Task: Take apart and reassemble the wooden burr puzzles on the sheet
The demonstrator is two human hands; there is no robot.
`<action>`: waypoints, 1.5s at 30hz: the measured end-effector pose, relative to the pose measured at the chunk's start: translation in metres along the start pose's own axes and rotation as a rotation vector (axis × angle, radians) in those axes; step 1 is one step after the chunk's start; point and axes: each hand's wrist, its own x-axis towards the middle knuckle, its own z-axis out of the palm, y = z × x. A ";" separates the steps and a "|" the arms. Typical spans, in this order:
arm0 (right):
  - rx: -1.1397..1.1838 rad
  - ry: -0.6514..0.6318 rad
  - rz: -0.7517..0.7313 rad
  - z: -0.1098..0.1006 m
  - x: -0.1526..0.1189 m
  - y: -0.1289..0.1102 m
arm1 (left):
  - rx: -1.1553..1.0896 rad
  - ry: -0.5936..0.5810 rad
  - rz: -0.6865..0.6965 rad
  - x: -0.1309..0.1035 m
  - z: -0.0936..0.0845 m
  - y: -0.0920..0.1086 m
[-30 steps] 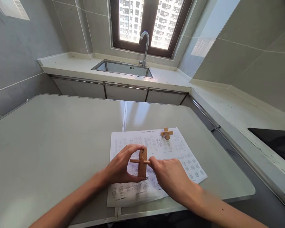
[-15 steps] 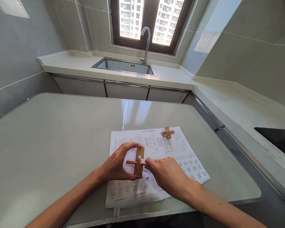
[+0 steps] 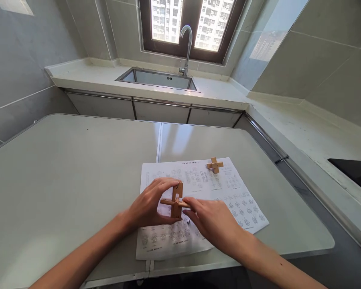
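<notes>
Wooden block (image 3: 177, 200) stands upright, pinched by the left hand (image 3: 152, 206); the right hand (image 3: 212, 220) grips its crosswise peg (image 3: 171, 202). Bare table (image 3: 63, 172) lies open leftward.

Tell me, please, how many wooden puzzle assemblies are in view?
2: one wooden cross held between the left hand and right hand; one small cross on the paper sheet's far edge.

Home kitchen, as shown by: steel sink (image 3: 156, 79) w/ curved faucet (image 3: 187, 48) set in far counter (image 3: 87, 78) under a window (image 3: 192, 24); grey tiled walls (image 3: 313, 60); black cooktop (image 3: 355, 170) seen at right; apt. blocks visible outside.
</notes>
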 end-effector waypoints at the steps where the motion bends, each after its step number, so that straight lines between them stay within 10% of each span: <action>1: 0.118 0.035 0.018 -0.001 -0.001 0.003 | 0.023 0.013 0.022 0.001 -0.001 -0.001; 8: 1.094 -0.142 0.117 -0.001 0.015 0.013 | 0.110 0.041 0.109 0.005 -0.009 -0.001; 13: 1.370 -0.071 0.101 0.009 0.029 0.004 | 0.111 0.040 0.123 0.003 -0.008 -0.003; 23: 1.118 0.195 0.207 0.010 0.036 0.048 | 0.218 0.185 -0.055 0.002 -0.015 -0.019; 33: 0.398 0.402 -0.116 0.040 0.094 0.040 | 0.210 0.200 -0.243 0.002 -0.015 -0.025; 45: 0.476 0.509 -0.364 0.050 0.105 0.053 | 0.122 0.184 -0.337 0.002 -0.014 -0.029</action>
